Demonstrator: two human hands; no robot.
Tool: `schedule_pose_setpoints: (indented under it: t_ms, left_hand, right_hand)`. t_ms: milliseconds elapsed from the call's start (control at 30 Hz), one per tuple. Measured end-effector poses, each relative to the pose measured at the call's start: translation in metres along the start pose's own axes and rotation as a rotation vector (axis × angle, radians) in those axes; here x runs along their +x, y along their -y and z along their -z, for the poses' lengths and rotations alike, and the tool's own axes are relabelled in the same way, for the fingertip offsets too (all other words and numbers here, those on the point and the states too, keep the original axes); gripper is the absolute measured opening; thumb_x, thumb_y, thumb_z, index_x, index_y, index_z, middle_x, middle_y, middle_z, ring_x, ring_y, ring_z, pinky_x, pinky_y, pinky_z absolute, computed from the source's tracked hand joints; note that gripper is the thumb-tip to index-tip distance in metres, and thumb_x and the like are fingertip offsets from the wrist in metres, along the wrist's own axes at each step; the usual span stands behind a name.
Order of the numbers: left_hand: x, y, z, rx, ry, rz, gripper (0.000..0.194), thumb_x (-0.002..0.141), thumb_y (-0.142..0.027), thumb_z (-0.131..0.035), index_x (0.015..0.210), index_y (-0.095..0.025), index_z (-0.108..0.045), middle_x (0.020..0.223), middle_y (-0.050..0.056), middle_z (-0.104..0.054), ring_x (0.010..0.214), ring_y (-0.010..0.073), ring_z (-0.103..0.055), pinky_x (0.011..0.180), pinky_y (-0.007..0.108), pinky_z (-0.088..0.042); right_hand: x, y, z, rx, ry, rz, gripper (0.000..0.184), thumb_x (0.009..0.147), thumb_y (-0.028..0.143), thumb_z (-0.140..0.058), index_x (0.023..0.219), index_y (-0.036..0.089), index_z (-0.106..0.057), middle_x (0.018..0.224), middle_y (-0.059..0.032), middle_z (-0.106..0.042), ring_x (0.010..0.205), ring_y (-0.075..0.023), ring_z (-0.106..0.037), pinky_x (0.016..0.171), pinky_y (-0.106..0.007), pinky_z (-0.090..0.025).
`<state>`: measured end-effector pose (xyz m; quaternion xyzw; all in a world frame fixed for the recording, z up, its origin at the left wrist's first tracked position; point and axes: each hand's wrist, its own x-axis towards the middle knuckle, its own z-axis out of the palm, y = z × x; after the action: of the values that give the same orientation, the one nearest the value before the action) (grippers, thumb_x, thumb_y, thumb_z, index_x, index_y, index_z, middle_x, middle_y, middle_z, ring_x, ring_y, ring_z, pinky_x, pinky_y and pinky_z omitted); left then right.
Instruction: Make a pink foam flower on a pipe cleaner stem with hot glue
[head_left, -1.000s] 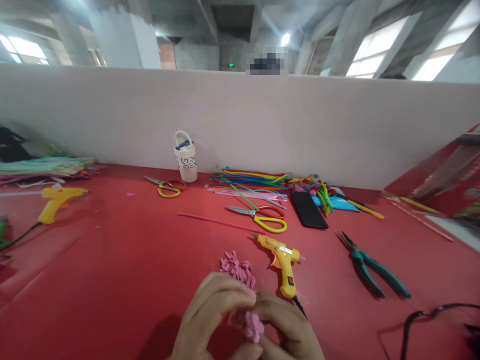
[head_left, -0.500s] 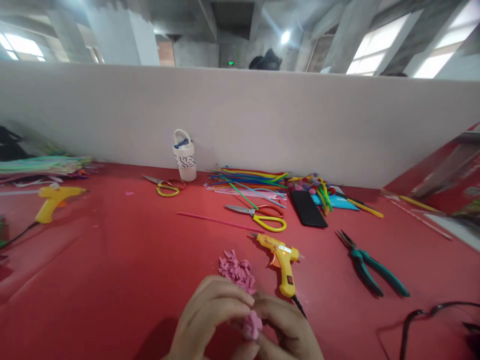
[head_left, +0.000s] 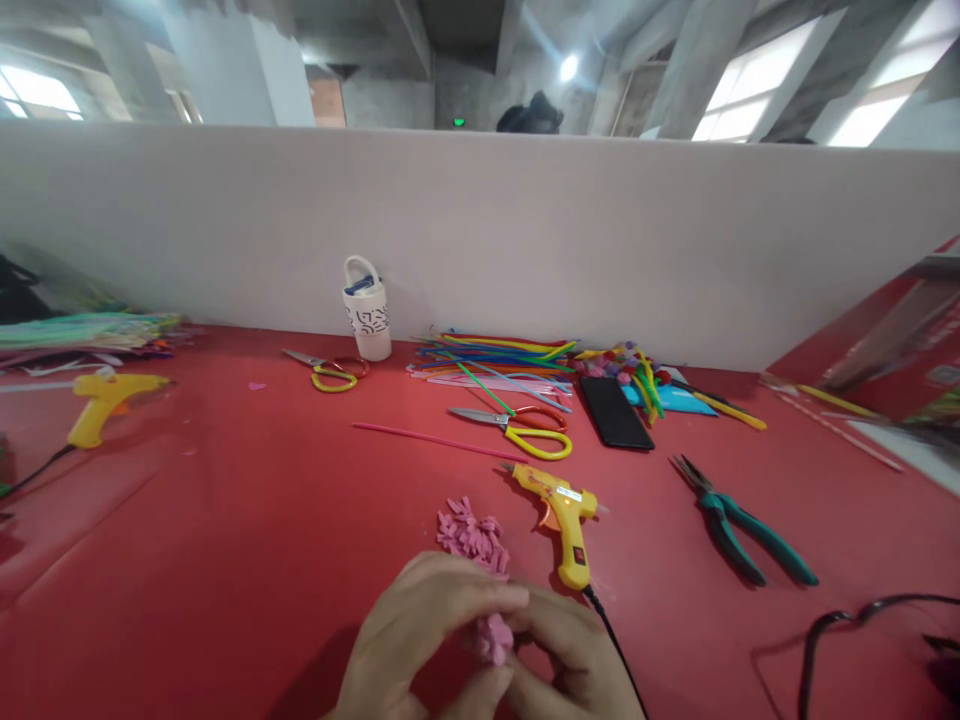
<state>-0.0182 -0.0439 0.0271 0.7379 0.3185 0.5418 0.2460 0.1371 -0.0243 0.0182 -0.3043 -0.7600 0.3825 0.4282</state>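
Between my two hands, low in the head view, is a small pink flower (head_left: pixel 495 638) with rounded petals. My left hand (head_left: pixel 427 635) curls round it from the left, its thumb and fingers closed on it. From the right, my right hand (head_left: pixel 566 650) pinches the same flower; some of its fingertips are hidden behind the left fingers. Just beyond the hands lies a pile of short pink cut pieces (head_left: pixel 472 532), partly covered by the left fingers. A yellow glue gun (head_left: pixel 562 510) rests right of that pile, nozzle pointing left.
Scissors with red and yellow handles (head_left: pixel 525 428) lie beyond the glue gun, near a pink stem (head_left: pixel 435 440). Green pliers (head_left: pixel 739 525) and a black phone (head_left: pixel 616 413) are to the right. Pipe cleaners (head_left: pixel 495 362), a white cup (head_left: pixel 367 318) and more scissors (head_left: pixel 330 372) lie farther back.
The pink flower has shifted slightly left and up and turned a little in the fingers. My left index finger now reaches farther right over it. The things on the table stay put.
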Motion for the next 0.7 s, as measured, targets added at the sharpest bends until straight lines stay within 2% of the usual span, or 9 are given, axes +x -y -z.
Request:
schedule_pose_setpoints:
  t_ms: [267, 500, 700]
  left_hand:
    - [0.0030, -0.0035, -0.0043, -0.091, -0.049, 0.065, 0.039, 0.070, -0.003, -0.057, 0.104, -0.022, -0.061, 0.087, 0.008, -0.069, 0.081, 0.0202, -0.063, 0.072, 0.031, -0.054]
    - [0.0007, -0.0026, -0.0065, -0.098, -0.074, 0.109, 0.037, 0.072, 0.000, -0.051, 0.099, -0.022, -0.061, 0.084, 0.006, -0.067, 0.078, 0.0195, -0.063, 0.071, 0.032, -0.054]
    - [-0.0002, -0.0016, -0.0053, -0.134, -0.071, 0.134, 0.034, 0.073, -0.002, -0.051, 0.099, -0.021, -0.061, 0.085, 0.007, -0.066, 0.081, 0.0207, -0.062, 0.071, 0.032, -0.054]
  right_hand:
    - [-0.0002, -0.0002, -0.0003, 0.011, 0.013, -0.066, 0.017, 0.076, 0.015, -0.050, 0.073, 0.018, -0.067, 0.062, -0.0026, -0.062, 0.057, -0.0128, -0.060, 0.054, -0.019, -0.048]
    - [-0.0033, -0.0036, -0.0017, -0.101, 0.028, -0.048, 0.018, 0.077, 0.015, -0.049, 0.077, 0.017, -0.067, 0.064, -0.0025, -0.063, 0.057, -0.0114, -0.058, 0.054, -0.017, -0.048]
    - [-0.0038, -0.0052, -0.0021, -0.124, 0.061, -0.063, 0.019, 0.079, 0.015, -0.046, 0.078, 0.016, -0.065, 0.064, -0.0035, -0.062, 0.058, -0.0128, -0.059, 0.056, -0.019, -0.048]
